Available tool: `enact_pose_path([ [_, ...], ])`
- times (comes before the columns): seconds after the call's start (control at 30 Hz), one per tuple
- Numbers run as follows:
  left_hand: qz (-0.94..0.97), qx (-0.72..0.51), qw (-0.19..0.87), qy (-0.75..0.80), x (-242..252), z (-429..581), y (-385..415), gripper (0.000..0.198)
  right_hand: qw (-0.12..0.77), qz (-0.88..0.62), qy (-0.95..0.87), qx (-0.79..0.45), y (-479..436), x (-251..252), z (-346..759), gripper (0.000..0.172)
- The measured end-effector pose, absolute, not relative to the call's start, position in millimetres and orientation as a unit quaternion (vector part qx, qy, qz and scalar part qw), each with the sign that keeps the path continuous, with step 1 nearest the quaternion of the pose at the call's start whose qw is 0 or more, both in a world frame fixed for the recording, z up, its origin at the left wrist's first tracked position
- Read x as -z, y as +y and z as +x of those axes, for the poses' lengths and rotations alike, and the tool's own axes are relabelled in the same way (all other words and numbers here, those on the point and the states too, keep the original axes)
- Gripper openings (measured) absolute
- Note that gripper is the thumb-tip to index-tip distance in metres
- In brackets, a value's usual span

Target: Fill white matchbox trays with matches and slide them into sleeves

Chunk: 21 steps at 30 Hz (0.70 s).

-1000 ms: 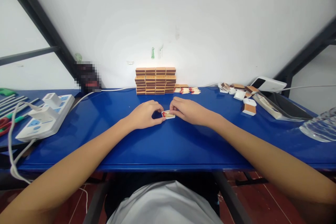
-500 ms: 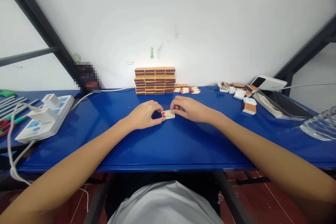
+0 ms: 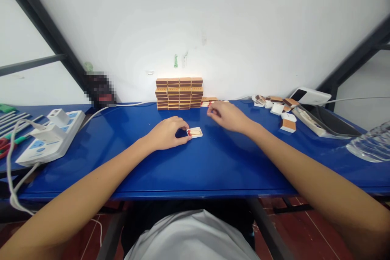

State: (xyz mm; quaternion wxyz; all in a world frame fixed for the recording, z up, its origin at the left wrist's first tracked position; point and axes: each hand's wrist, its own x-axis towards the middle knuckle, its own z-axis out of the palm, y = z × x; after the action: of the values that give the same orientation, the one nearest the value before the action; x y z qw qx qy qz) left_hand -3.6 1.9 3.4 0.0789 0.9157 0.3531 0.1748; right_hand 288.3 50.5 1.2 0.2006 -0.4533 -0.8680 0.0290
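Observation:
A small white matchbox tray (image 3: pixel 195 132) with red-tipped matches in it lies on the blue table (image 3: pixel 195 166). My left hand (image 3: pixel 167 133) is curled and pinches the tray's left end. My right hand (image 3: pixel 227 116) is off the tray, farther back and to the right, fingers bent over the loose matches (image 3: pixel 210 103) beside the stack. I cannot make out whether it holds any. A tidy stack of brown matchboxes (image 3: pixel 179 93) stands against the wall.
A white power strip (image 3: pixel 50 135) with plugs and cords sits at the left. Loose matchbox sleeves and trays (image 3: pixel 278 107) lie at the right, with a white device (image 3: pixel 310 97), a dark tray (image 3: pixel 327 124) and clear plastic (image 3: pixel 370 144) beyond.
My right hand has left the tray and moved back and right to the loose matches by the stack. My left hand still grips the tray.

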Motion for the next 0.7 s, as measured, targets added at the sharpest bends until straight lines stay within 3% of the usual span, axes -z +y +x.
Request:
enact_pose_path([
  [0.23,0.914,-0.173,0.091,0.357,-4,-4,1,0.023,0.105,-0.569,-0.814,0.044,98,9,352,0.022],
  [0.7,0.912,-0.173,0.093,0.36,-6,-3,-1,0.024,0.083,-0.583,-0.807,0.048,103,14,355,0.025],
])
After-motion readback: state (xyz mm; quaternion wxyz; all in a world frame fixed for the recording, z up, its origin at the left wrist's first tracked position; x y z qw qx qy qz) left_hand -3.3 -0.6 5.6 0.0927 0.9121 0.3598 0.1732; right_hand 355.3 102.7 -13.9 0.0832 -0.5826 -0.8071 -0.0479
